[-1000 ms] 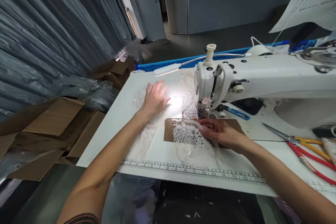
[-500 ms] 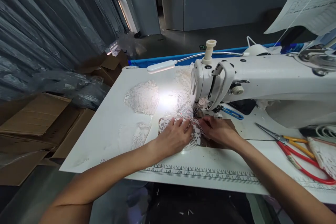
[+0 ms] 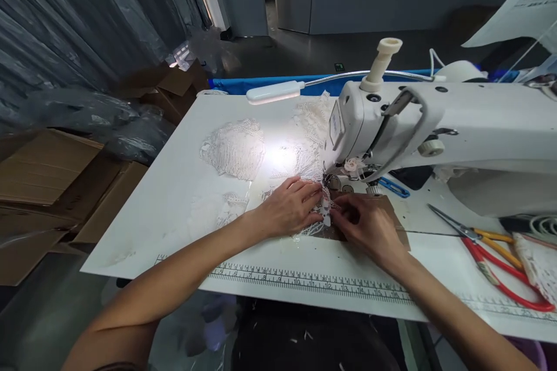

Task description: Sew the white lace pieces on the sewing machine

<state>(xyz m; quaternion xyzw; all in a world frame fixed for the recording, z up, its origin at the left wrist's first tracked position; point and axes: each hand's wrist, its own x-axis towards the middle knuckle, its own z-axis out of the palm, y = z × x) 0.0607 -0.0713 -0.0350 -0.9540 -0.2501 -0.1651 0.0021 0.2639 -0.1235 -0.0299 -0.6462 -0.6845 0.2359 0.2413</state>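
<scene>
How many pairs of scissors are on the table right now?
2: the orange-handled scissors right of the sewing machine, and the red-handled scissors just in front of them. Others may lie out of frame.

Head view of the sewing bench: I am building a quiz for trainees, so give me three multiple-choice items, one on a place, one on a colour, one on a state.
1. Where do the scissors lie? A) right of the hands B) left of the hands C) on the cartons
2. What colour is the sewing machine? A) black B) white C) green
3. How is the lamp? A) off B) fallen over C) lit

A: they lie on the table, beyond the right hand.
B: its body is white.
C: a bright patch glows on the lace by the left hand.
</scene>
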